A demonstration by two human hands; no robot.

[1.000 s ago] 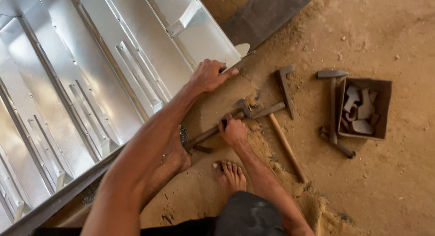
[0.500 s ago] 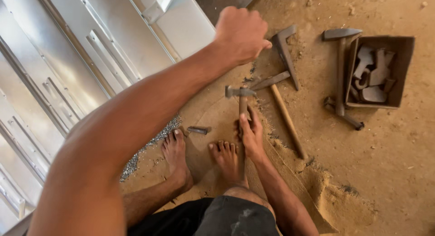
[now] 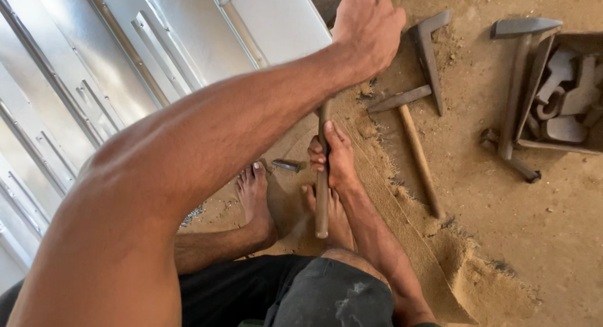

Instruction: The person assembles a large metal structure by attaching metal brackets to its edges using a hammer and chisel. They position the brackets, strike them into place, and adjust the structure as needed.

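My left hand (image 3: 367,32) is closed in a fist, raised toward the camera over the edge of a ribbed galvanised metal sheet (image 3: 113,69); nothing shows inside the fist. Lower down, my right hand (image 3: 333,157) grips the wooden handle of a hammer (image 3: 322,207) that stands almost upright. The hammer's top end is hidden behind my left wrist. My bare feet (image 3: 254,195) rest on the sandy ground beside the handle, and a small metal piece (image 3: 289,165) lies between them and the sheet.
A second hammer (image 3: 418,151) with a long wooden handle lies on the sand to the right, beside an angled metal tool (image 3: 429,57). Further right, a box (image 3: 565,145) holds several metal pieces, with a metal-headed tool (image 3: 518,76) leaning against it.
My left hand left the sheet's edge and rose into a fist close to the camera. My right hand turned the hammer from lying slanted to standing upright.
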